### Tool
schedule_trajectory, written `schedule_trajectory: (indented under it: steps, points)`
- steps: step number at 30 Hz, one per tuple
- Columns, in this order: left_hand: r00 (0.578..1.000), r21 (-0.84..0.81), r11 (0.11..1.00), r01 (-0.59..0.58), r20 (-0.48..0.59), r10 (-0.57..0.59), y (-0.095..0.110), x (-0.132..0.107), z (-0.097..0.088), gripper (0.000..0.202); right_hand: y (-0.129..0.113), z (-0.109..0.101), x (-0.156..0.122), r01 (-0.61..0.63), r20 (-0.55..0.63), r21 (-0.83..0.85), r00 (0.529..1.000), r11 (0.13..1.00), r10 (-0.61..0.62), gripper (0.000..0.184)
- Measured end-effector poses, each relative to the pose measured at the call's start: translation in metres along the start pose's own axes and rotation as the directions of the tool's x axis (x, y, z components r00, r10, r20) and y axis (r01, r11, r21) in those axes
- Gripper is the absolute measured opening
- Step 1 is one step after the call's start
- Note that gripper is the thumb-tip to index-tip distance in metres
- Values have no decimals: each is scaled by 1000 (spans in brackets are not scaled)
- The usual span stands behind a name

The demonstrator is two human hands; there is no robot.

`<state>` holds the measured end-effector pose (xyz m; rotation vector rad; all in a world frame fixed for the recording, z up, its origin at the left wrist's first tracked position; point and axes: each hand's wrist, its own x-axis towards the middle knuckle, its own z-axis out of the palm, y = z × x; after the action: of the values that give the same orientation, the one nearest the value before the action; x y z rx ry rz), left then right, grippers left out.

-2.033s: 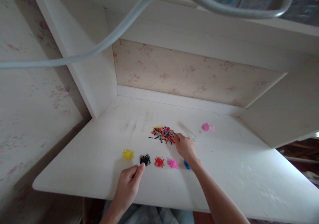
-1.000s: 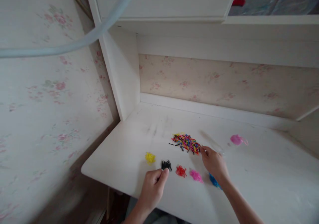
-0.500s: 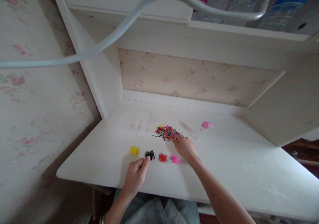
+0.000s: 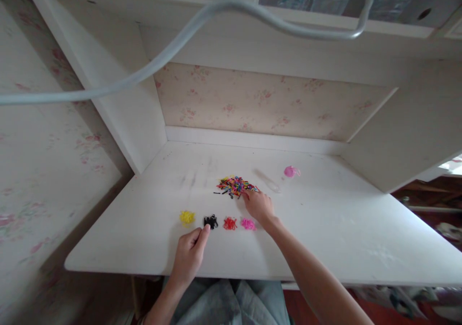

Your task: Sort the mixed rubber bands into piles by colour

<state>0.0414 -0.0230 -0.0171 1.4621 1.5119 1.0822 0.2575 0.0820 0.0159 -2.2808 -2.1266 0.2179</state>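
A mixed heap of small coloured rubber bands [image 4: 234, 186] lies on the white desk [image 4: 325, 228]. In front of it sit small sorted piles: yellow [image 4: 186, 216], black [image 4: 210, 221], red [image 4: 229, 223] and pink [image 4: 248, 224]. My right hand [image 4: 258, 205] reaches into the heap's right edge, fingers curled and pinched among the bands. My left hand [image 4: 189, 253] rests on the desk just below the black pile, its fingers loosely curled and the fingertip close to that pile.
A pink object [image 4: 290, 172] and a clear plastic bag [image 4: 267, 182] lie to the right of the heap. A grey hose [image 4: 173, 50] hangs across the top of the view. Desk side panels stand left and right; bottles sit on the shelf above.
The view swung left and back. My right hand has slid slightly left along the heap's edge, and the blue pile seen earlier is now hidden under its wrist. The left hand stays by the black pile.
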Motion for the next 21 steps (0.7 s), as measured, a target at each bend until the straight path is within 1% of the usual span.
schedule_trajectory:
  steps: [9,21]
  points:
    - [1000,-2,1000,2,-15,-2,1,0,1,45,5,-1,0,2,-6,10,1000,1000,-2,47]
    - [1000,-19,1000,16,1,-16,0,-1,1,43,-1,-1,2,35,-28,33,999,999,-34,38]
